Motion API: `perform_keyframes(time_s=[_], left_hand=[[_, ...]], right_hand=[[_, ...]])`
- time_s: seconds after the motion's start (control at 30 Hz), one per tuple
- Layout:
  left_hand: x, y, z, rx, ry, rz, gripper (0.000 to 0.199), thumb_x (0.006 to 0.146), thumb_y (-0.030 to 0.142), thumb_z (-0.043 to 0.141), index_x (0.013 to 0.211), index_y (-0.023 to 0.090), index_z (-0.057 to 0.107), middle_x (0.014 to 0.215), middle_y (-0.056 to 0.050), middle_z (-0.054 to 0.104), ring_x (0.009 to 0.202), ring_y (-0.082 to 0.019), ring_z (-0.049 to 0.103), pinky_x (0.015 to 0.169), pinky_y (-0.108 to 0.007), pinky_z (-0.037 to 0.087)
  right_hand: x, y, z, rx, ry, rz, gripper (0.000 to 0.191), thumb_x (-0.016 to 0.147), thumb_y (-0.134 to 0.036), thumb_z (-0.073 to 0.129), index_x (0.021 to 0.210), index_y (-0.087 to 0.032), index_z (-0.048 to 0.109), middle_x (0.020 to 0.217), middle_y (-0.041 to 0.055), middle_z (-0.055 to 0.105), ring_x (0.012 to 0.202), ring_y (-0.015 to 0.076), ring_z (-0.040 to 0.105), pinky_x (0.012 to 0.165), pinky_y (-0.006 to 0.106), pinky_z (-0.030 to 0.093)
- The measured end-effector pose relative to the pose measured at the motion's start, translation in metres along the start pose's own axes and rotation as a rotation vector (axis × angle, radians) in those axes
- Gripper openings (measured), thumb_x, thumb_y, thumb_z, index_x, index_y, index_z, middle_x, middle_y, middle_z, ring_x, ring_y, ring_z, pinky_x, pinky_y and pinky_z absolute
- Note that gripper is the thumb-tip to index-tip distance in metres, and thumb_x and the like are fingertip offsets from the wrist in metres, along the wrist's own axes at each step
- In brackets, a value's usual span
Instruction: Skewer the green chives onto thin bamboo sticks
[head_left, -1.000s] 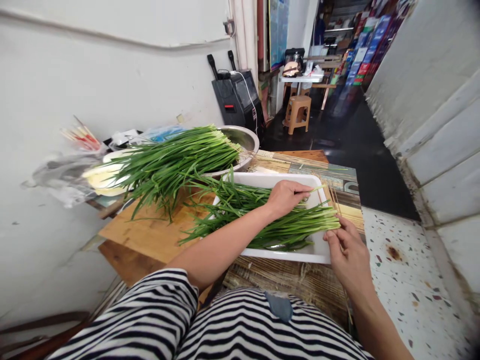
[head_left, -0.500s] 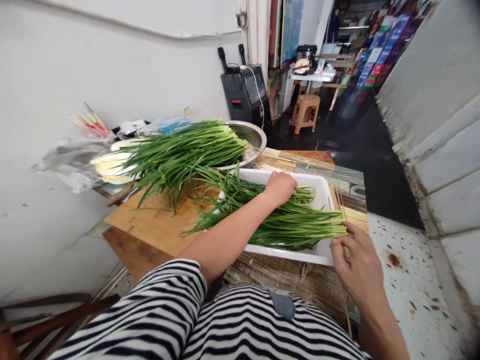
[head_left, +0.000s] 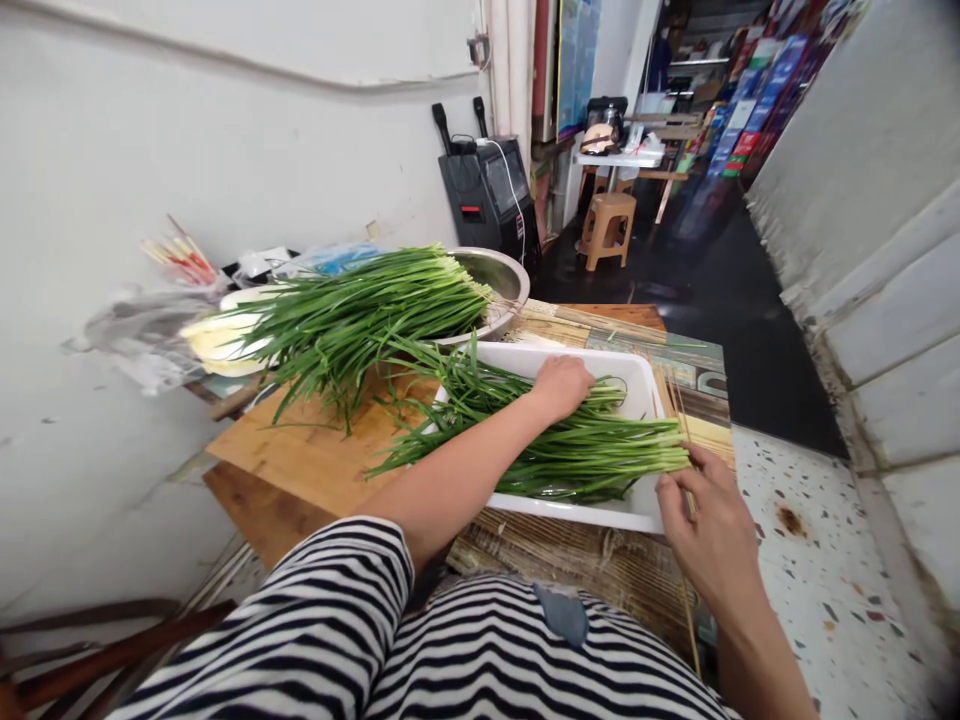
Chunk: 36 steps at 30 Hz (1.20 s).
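A white plastic tray (head_left: pixel 641 500) holds long green garlic chives (head_left: pixel 600 445), their pale cut ends toward the right. My left hand (head_left: pixel 562 388) reaches across the tray with fingers curled down into the chives; its fingertips are hidden among the stems. At the tray's right end, my right hand (head_left: pixel 709 510) has its thumb and fingers bent around the pale stem ends, touching them. Thin brown straws (head_left: pixel 675 395) lie by the tray's right rim, near that hand. Behind the tray, a bigger heap of chives (head_left: pixel 375 300) rests on a metal basin (head_left: pixel 517 275), leaves hanging over the left side.
Under the tray is a wood-patterned table (head_left: pixel 570 550), with a brown board (head_left: pixel 300 450) to the left. Plastic bags (head_left: pixel 142 330) and a pale yellow container (head_left: pixel 221 345) sit by the wall. Farther off stand a black speaker (head_left: pixel 487 195) and a brown stool (head_left: pixel 607 230).
The camera view has shifted slightly. Both hands stay at the same places on the chives, with hardly any visible movement.
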<state>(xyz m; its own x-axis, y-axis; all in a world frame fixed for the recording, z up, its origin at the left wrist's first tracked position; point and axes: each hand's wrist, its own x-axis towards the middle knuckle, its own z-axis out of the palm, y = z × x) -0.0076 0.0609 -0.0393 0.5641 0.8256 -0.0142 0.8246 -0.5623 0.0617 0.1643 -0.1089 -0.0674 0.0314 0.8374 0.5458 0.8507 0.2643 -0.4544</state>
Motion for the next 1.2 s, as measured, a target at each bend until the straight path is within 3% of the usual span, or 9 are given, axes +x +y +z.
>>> perform_keyframes(time_s=[0.13, 0.3, 0.5, 1.2], left_hand=[[-0.002, 0.003, -0.002, -0.058, 0.166, -0.018, 0.028, 0.090, 0.025, 0.046, 0.094, 0.015, 0.072, 0.098, -0.012, 0.070, 0.098, -0.023, 0.062, 0.091, -0.036, 0.041], [-0.002, 0.012, -0.001, -0.527, 0.337, 0.015, 0.025, 0.087, 0.029, 0.054, 0.102, 0.020, 0.073, 0.105, -0.005, 0.072, 0.099, -0.016, 0.065, 0.091, -0.027, 0.046], [-0.007, 0.022, -0.003, -0.770, 0.368, -0.017, 0.021, 0.082, 0.022, 0.061, 0.098, 0.018, 0.075, 0.104, -0.004, 0.073, 0.099, -0.016, 0.067, 0.094, -0.027, 0.048], [-0.006, 0.026, -0.004, -0.741, 0.434, 0.028, 0.018, 0.081, 0.021, 0.064, 0.095, 0.019, 0.075, 0.098, -0.006, 0.074, 0.094, -0.016, 0.067, 0.091, -0.029, 0.050]], right_hand=[[0.000, 0.003, 0.001, 0.069, 0.002, 0.044, 0.023, 0.089, -0.031, 0.046, 0.078, -0.019, 0.063, 0.119, 0.0127, 0.058, 0.116, 0.0240, 0.052, 0.097, 0.042, 0.042], [0.001, 0.006, 0.004, 0.135, -0.013, 0.144, 0.029, 0.091, -0.037, 0.045, 0.075, -0.021, 0.064, 0.122, 0.0094, 0.057, 0.119, 0.0238, 0.050, 0.098, 0.042, 0.039], [0.001, 0.004, 0.005, 0.182, -0.032, 0.146, 0.028, 0.090, -0.035, 0.045, 0.072, -0.020, 0.061, 0.126, 0.0093, 0.055, 0.119, 0.0235, 0.050, 0.099, 0.042, 0.038], [0.003, 0.004, 0.003, 0.217, -0.074, 0.135, 0.026, 0.090, -0.032, 0.043, 0.070, -0.020, 0.056, 0.128, 0.0093, 0.054, 0.121, 0.0223, 0.049, 0.099, 0.038, 0.039]])
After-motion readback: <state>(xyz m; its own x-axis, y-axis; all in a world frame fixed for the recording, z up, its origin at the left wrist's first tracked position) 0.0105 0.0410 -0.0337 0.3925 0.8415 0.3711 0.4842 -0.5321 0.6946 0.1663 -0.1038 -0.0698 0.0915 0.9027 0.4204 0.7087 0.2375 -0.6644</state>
